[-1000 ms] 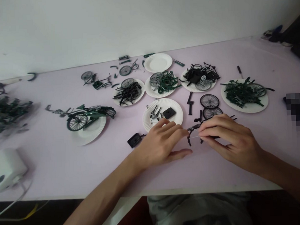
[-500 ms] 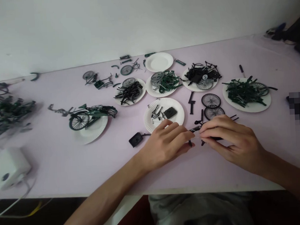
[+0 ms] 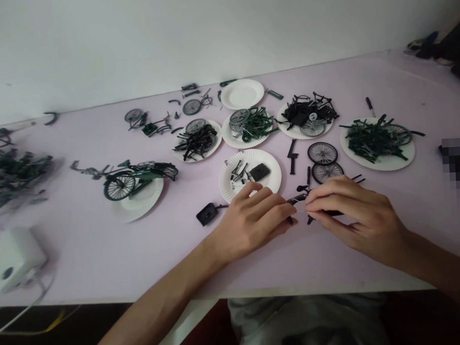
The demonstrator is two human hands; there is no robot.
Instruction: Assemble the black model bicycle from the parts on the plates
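My left hand point(image 3: 258, 217) is closed, its thumb and fingers pinched just above the table. Facing it, my right hand point(image 3: 349, 210) is pinched too, fingertips a short gap away. A thin, pale, see-through piece point(image 3: 300, 208) spans the gap between both sets of fingertips; its kind is too small to make out. Dark model-bicycle parts lie under and behind the fingers, partly hidden. Two spoked toy wheels point(image 3: 322, 153) lie beyond my right hand. Left of them is a dark flat stepped part point(image 3: 292, 157). A black tray-like part point(image 3: 207, 214) rests left of my left hand.
A paper plate point(image 3: 225, 185) with small parts stands behind my left hand. Farther back, several plates hold black and green bicycle parts. A green model bicycle point(image 3: 138, 175) leans over a plate at left. A white box with a cable point(image 3: 18, 258) sits front left; a screwdriver point(image 3: 369, 105) lies right.
Both hands stay almost in place, still pinching the pale piece between them. The whole view has shifted very slightly; the parts on the table lie as before.
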